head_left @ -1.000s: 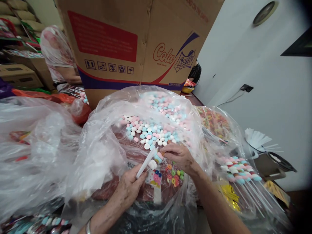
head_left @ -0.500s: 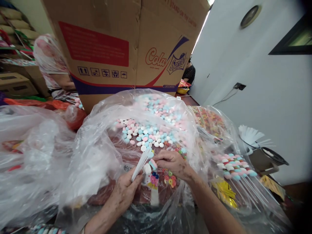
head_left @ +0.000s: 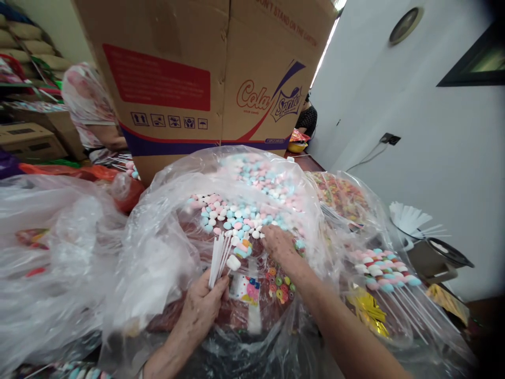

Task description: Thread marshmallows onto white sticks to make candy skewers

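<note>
My left hand (head_left: 207,302) is closed around a bundle of thin white sticks (head_left: 219,258) that fan upward. A white marshmallow (head_left: 233,262) sits at the right of the bundle, and pink, blue and orange sweets (head_left: 242,247) show just above it; I cannot tell which are on a stick. My right hand (head_left: 279,245) reaches to the near edge of a pile of pink, blue and white marshmallows (head_left: 236,215); its fingers bend down there, with thumb and fingertips mostly hidden. Below it lie colourful ring-shaped sweets (head_left: 280,286).
A tall cardboard carton (head_left: 173,68) stands behind the clear plastic bag (head_left: 153,210) around the marshmallows. To the right lie finished marshmallow skewers (head_left: 386,269), gold ties (head_left: 371,313) and a dark jug (head_left: 437,258). Another person (head_left: 89,105) sits at the left behind the carton.
My right hand has moved up and away from the left, from beside the sticks to the marshmallow pile. The stick bundle has turned more upright and shifted slightly left.
</note>
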{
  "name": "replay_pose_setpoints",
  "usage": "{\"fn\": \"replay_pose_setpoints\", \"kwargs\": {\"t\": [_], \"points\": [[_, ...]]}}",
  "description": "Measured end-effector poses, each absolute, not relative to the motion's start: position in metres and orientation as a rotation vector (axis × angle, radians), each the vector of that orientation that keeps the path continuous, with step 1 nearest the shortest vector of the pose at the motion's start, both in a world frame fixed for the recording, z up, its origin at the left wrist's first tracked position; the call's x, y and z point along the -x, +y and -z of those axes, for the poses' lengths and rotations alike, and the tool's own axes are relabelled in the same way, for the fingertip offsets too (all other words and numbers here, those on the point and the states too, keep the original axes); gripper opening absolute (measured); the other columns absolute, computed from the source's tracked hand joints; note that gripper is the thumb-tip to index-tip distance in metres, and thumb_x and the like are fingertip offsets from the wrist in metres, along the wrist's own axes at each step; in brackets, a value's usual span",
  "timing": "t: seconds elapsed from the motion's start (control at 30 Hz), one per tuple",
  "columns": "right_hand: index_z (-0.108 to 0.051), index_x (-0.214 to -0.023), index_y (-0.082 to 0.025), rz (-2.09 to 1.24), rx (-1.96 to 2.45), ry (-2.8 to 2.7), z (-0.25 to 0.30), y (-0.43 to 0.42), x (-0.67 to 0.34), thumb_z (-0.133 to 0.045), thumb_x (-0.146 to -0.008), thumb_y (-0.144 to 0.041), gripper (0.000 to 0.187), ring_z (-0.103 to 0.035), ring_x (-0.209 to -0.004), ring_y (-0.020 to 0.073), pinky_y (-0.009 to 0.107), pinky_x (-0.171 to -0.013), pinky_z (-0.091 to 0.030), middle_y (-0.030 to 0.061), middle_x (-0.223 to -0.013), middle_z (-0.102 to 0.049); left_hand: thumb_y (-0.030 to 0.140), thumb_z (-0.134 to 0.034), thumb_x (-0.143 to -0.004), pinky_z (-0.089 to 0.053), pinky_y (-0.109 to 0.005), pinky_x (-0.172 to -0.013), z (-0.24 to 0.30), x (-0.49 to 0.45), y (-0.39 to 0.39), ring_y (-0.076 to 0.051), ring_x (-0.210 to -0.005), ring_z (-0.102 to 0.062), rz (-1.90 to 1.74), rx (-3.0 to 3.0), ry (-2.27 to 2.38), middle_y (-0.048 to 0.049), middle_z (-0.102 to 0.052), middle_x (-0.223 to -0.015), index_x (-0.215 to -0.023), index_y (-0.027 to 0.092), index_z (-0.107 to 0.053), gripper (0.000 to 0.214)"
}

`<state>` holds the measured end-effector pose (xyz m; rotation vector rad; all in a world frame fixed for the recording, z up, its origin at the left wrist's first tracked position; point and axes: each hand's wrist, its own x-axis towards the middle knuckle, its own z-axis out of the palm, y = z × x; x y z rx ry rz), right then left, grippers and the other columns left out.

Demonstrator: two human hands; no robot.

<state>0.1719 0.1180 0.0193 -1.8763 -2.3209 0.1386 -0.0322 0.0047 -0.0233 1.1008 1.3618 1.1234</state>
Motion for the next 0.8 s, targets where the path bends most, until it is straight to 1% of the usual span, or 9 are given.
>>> {"fn": "replay_pose_setpoints", "kwargs": {"t": [0.13, 0.23, 0.33, 0.43, 0.6, 0.7, 0.77, 0.8], "points": [[-0.058, -0.094, -0.02, -0.114, 1.851, -2.227, -0.017, 0.117, -0.174, -0.048, -0.084, -0.017, 0.014, -0.057, -0.085, 0.0206, 0.028, -0.071, -0.037, 0.0066, -0.095, -0.065, 0.045, -0.058, -0.08, -0.024, -0.02, -0.033, 0.023, 0.032, 0.006, -0.009, -0.034, -0.037, -1.105, -1.109, 1.342, 0.0054, -0.056, -0.051, -0.075, 0.019, -0.06, 0.026], [-0.057, -0.095, -0.02, -0.157, 1.777, -2.14, -0.018, 0.119, -0.173, -0.048, -0.085, -0.02, 0.013, -0.057, -0.081, 0.019, 0.027, -0.069, -0.036, 0.0045, -0.093, -0.064, 0.044, -0.058, -0.08, -0.024, -0.02, -0.033, 0.024, 0.033, 0.006, -0.009, -0.033, -0.037, -1.105, -1.104, 1.33, 0.0058, -0.056, -0.051, -0.076, 0.019, -0.06, 0.025], [-0.057, -0.095, -0.019, -0.147, 1.773, -2.183, -0.017, 0.12, -0.165, -0.048, -0.087, -0.02, 0.012, -0.057, -0.082, 0.0195, 0.027, -0.069, -0.036, 0.0057, -0.096, -0.064, 0.044, -0.058, -0.081, -0.024, -0.02, -0.033, 0.027, 0.033, 0.006, -0.008, -0.034, -0.037, -1.111, -1.106, 1.321, 0.006, -0.055, -0.051, -0.074, 0.019, -0.06, 0.026], [-0.058, -0.098, -0.019, -0.06, 1.82, -2.247, -0.016, 0.12, -0.155, -0.046, -0.089, -0.016, 0.015, -0.057, -0.086, 0.0206, 0.028, -0.071, -0.037, 0.0077, -0.101, -0.063, 0.043, -0.057, -0.082, -0.025, -0.019, -0.033, 0.029, 0.033, 0.006, -0.008, -0.034, -0.038, -1.107, -1.124, 1.326, 0.006, -0.056, -0.052, -0.074, 0.019, -0.059, 0.025], [-0.058, -0.105, -0.018, -0.03, 1.859, -2.357, -0.018, 0.116, -0.143, -0.044, -0.089, -0.008, 0.024, -0.058, -0.088, 0.0228, 0.03, -0.074, -0.04, 0.0115, -0.104, -0.062, 0.044, -0.058, -0.08, -0.025, -0.02, -0.033, 0.025, 0.033, 0.006, -0.009, -0.034, -0.039, -1.084, -1.14, 1.343, 0.0052, -0.056, -0.051, -0.068, 0.02, -0.058, 0.027], [-0.058, -0.109, -0.018, -0.021, 1.776, -2.399, -0.016, 0.115, -0.141, -0.042, -0.087, -0.003, 0.031, -0.058, -0.093, 0.0234, 0.03, -0.077, -0.042, 0.0121, -0.108, -0.061, 0.043, -0.058, -0.08, -0.025, -0.02, -0.033, 0.023, 0.034, 0.006, -0.009, -0.034, -0.038, -1.083, -1.15, 1.342, 0.006, -0.054, -0.049, -0.065, 0.02, -0.056, 0.027], [-0.06, -0.105, -0.019, -0.089, 1.729, -2.343, -0.014, 0.117, -0.142, -0.042, -0.085, -0.002, 0.032, -0.057, -0.095, 0.0231, 0.031, -0.08, -0.043, 0.0121, -0.108, -0.061, 0.042, -0.057, -0.081, -0.026, -0.02, -0.033, 0.024, 0.034, 0.006, -0.009, -0.034, -0.038, -1.084, -1.163, 1.335, 0.0063, -0.054, -0.048, -0.065, 0.02, -0.057, 0.027], [-0.061, -0.101, -0.018, -0.162, 1.721, -2.271, -0.013, 0.119, -0.144, -0.043, -0.084, -0.002, 0.029, -0.058, -0.095, 0.0229, 0.031, -0.081, -0.044, 0.0118, -0.107, -0.061, 0.042, -0.057, -0.082, -0.026, -0.02, -0.033, 0.025, 0.034, 0.006, -0.009, -0.034, -0.038, -1.082, -1.17, 1.332, 0.0063, -0.054, -0.048, -0.067, 0.02, -0.059, 0.027]]}}
